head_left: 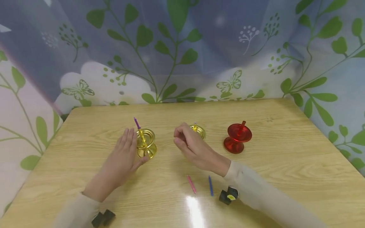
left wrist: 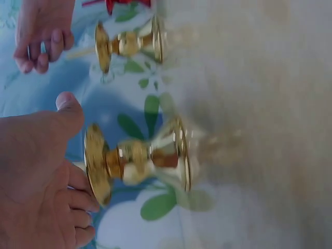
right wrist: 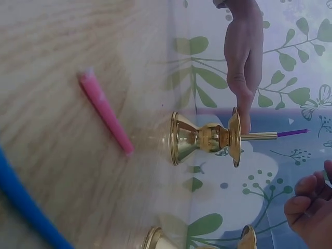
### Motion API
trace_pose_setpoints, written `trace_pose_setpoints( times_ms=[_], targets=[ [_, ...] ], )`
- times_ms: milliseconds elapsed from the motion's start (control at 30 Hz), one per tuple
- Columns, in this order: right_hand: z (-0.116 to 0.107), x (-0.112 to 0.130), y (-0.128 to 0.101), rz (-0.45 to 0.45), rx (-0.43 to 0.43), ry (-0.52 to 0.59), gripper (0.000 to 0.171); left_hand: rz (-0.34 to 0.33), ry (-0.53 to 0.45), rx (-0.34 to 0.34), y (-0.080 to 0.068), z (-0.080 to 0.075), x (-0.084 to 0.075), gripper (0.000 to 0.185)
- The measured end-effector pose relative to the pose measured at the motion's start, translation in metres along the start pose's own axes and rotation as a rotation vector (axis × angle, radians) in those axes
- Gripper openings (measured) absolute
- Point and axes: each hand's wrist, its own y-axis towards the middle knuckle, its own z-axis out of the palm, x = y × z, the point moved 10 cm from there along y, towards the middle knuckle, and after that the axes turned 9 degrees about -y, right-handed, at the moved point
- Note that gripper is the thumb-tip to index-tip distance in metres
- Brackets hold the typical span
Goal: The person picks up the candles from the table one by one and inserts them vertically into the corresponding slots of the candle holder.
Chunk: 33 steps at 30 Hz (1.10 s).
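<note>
My left hand [head_left: 121,158], fingers straight and thumb spread, is beside a gold candle holder [head_left: 146,144]. A purple candle [head_left: 137,123] stands slightly tilted in that holder's tube. In the left wrist view, the thumb and fingers sit close to the gold dish [left wrist: 96,166], not wrapped round it. My right hand [head_left: 196,148] hovers with loosely curled fingers in front of a second gold candle holder [head_left: 201,131], hiding most of it. Nothing shows between the right fingers, seen also from the left wrist [left wrist: 44,31].
A red candle holder [head_left: 237,137] stands on the right of the wooden table [head_left: 285,164]. Nearer, a pink candle [head_left: 191,184] and a blue candle [head_left: 211,186] lie on the wood. Behind the table hangs a leaf-patterned curtain [head_left: 216,47].
</note>
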Motion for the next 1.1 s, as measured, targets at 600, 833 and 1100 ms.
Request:
trace_pose_setpoints(
  times_ms=[600,833,1100],
  targets=[
    [-0.023,-0.019,-0.05,0.138,0.016,-0.1,0.011,0.056,-0.03,-0.026,-0.023,0.008,-0.061,0.084],
    [-0.026,-0.026,-0.07,0.2,0.078,-0.146,0.005,0.141,-0.067,-0.059,-0.013,0.009,-0.077,0.079],
    [-0.028,-0.033,-0.086,0.277,0.108,-0.281,0.004,0.163,-0.077,-0.076,0.011,0.006,-0.086,0.078]
  ],
)
